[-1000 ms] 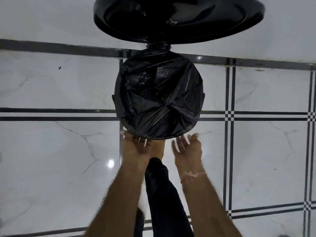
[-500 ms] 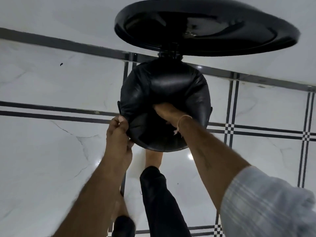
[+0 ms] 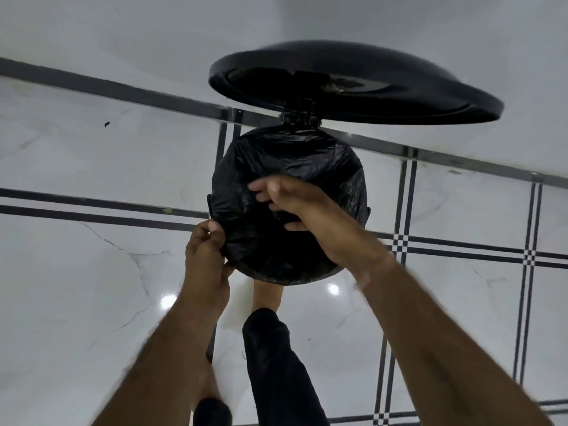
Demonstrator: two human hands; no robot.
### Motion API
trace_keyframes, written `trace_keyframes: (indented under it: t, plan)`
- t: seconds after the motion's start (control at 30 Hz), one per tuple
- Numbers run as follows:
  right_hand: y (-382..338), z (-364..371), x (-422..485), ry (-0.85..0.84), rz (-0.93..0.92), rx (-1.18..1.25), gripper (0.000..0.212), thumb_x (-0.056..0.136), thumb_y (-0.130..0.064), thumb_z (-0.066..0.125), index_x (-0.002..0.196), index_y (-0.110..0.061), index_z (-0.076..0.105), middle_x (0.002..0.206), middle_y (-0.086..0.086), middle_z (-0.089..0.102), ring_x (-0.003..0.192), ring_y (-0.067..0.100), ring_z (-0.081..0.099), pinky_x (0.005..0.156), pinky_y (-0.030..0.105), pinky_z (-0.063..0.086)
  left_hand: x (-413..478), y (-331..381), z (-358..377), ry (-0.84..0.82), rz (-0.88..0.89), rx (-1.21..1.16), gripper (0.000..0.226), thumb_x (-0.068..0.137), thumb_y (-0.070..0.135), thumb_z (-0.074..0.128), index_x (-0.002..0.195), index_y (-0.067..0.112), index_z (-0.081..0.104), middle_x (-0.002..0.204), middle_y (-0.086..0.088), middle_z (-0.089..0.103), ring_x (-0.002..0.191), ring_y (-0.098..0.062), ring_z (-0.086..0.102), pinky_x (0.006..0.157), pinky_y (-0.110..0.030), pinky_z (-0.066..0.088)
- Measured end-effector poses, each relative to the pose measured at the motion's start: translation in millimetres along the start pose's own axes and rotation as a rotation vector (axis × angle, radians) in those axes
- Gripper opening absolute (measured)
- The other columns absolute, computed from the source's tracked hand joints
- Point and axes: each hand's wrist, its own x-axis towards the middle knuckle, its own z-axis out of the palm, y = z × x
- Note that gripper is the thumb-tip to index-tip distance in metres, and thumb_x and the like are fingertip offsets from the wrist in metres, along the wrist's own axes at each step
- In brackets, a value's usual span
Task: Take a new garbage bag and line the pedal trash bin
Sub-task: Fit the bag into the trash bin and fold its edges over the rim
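Note:
A round black pedal bin stands on the floor with its lid (image 3: pixel 353 87) tipped up and back. A black garbage bag (image 3: pixel 295 161) is stretched over the bin's mouth and folded down over the rim. My left hand (image 3: pixel 206 256) pinches the bag's edge at the near left of the rim. My right hand (image 3: pixel 301 204) lies on the bag over the middle of the opening, with its fingers apart and pointing left. A small side lug of the bin (image 3: pixel 367 210) sticks out on the right.
A bare foot (image 3: pixel 267 296) rests at the bin's near base, below a black trouser leg (image 3: pixel 276 364). The floor (image 3: pixel 92 302) is glossy white marble tile with dark stripes, and a white wall (image 3: pixel 153 32) rises right behind the lid.
My right hand has come up out of the bag's hollow and now lies across its top. My left hand keeps its pinch on the left rim. The view shifted left.

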Motion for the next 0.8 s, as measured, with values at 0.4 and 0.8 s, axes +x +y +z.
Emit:
trace_keyframes:
  t: [0.4, 0.8]
  plan:
    - [36.3, 14.5, 100.2, 0.303, 0.205, -0.087, 0.022, 0.102, -0.019, 0.056, 0.091, -0.017, 0.075, 0.102, 0.011, 0.075, 0.094, 0.022, 0.067, 0.085, 0.025, 0.051, 7.1, -6.4, 1.3, 0.035, 0.014, 0.015, 0.025, 0.105, 0.015, 0.046, 0.085, 0.024, 0.058, 0.083, 0.009, 0.066, 0.078, -0.012, 0.061, 0.063, -0.030, 0.052]
    - [60.1, -2.8, 92.5, 0.156, 0.437, -0.292, 0.040, 0.110, -0.020, 0.041, 0.144, -0.005, 0.057, 0.140, 0.015, 0.061, 0.120, 0.026, 0.057, 0.103, 0.035, 0.045, 6.0, -4.5, 1.2, 0.035, 0.026, 0.002, 0.029, 0.105, 0.014, 0.046, 0.081, 0.025, 0.056, 0.073, 0.013, 0.070, 0.076, -0.010, 0.063, 0.067, -0.029, 0.054]
